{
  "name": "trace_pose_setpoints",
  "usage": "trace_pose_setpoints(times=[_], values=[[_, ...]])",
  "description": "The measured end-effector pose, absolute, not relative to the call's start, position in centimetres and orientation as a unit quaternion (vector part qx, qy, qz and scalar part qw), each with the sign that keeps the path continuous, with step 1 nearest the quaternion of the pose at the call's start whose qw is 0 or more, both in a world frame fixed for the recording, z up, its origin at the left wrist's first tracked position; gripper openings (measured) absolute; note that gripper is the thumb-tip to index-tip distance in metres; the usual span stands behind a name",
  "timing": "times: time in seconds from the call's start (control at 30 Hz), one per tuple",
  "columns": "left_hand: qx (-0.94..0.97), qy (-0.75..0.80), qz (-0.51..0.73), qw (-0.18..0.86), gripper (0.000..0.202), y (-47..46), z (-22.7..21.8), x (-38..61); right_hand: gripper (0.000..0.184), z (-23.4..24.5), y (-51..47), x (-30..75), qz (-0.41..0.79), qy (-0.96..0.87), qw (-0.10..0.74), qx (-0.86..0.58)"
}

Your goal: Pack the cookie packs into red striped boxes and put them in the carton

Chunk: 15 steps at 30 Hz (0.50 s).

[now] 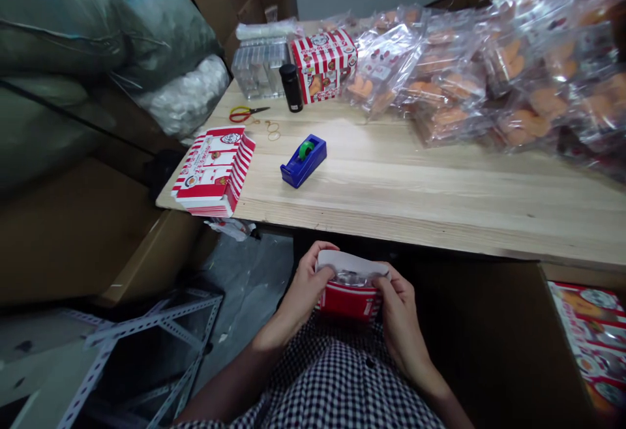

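Just below the table's front edge, my left hand (308, 282) and my right hand (400, 298) grip a red and white cardboard box (349, 303) from its two sides. Its white top flap (349, 261) stands raised at the back. Inside the opening, shiny clear plastic (351, 278) shows; what it wraps I cannot make out. Both thumbs rest at the box's upper edge. On the table ahead stands a blue tape dispenser (304, 160) with a green roll, apart from my hands.
Flattened red and white boxes (210, 171) are stacked at the table's left edge. Behind lie scissors (247, 113), rubber bands (272, 130), a black bottle (292, 88) and a filled box (325, 65). Bagged orange items (440, 83) crowd the right. A carton (587, 344) holds printed boxes below.
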<state>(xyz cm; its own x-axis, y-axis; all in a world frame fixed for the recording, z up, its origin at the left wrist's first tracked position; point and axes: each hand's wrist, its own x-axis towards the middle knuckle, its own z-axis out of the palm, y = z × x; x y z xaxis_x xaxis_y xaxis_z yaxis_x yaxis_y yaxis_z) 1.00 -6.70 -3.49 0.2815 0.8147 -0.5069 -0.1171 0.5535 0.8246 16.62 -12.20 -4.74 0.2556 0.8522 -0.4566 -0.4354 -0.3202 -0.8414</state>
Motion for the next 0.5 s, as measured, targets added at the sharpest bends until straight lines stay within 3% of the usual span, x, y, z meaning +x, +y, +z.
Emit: trace_pose_setpoints(times=[0.17,0.3,0.5], values=[[0.289,0.413,0.312,0.805,0.039,-6.4,-3.8,-0.2,0.006,-5.3,-11.6,17.5,0.581,-0.169,0.565,-0.561],[0.219,0.428,0.348,0.805,0.036,-6.5,-4.5,-0.9,0.007,-5.0,-11.5,17.5,0.586,-0.162,0.562,-0.561],[0.163,0.522,0.337,0.767,0.03,-6.3,-5.3,-0.9,0.027,-5.0,-11.8,17.4,0.623,-0.162,0.548,-0.534]])
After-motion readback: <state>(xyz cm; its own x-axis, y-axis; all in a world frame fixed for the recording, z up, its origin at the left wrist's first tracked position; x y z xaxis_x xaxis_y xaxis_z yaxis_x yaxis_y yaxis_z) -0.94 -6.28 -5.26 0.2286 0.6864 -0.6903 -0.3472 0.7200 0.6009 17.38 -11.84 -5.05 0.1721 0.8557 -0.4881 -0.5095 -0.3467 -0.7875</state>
